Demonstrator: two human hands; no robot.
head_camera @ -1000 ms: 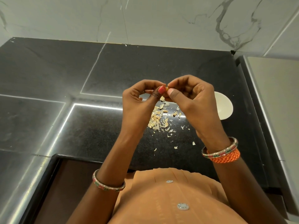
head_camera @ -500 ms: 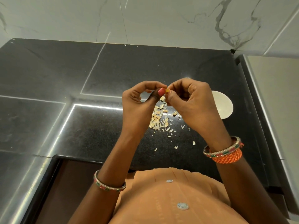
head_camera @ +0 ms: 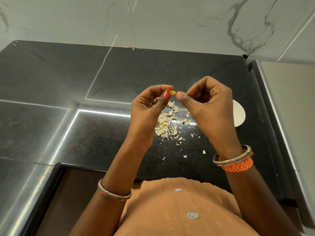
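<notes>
A small yellow garlic clove [head_camera: 172, 92] is pinched between the thumb and fingertips of my left hand [head_camera: 146, 113], above the counter. My right hand [head_camera: 211, 106] hovers just right of it, fingers curled, thumb tip a short gap from the clove; I see nothing between its thumb and forefinger. Below the hands lies a pile of pale garlic peels [head_camera: 166, 125] on the black granite counter [head_camera: 170, 68], with loose flakes scattered toward me.
A small white bowl [head_camera: 239, 114] sits on the counter to the right, partly hidden behind my right hand. A grey steel-edged surface [head_camera: 289, 99] borders the counter's right side. A marble wall [head_camera: 153, 23] rises at the back. The counter's front edge is close to my body.
My hands were joined on the clove; now the right hand has pulled away to the right, leaving the clove in my left fingers. Both hands sit slightly lower.
</notes>
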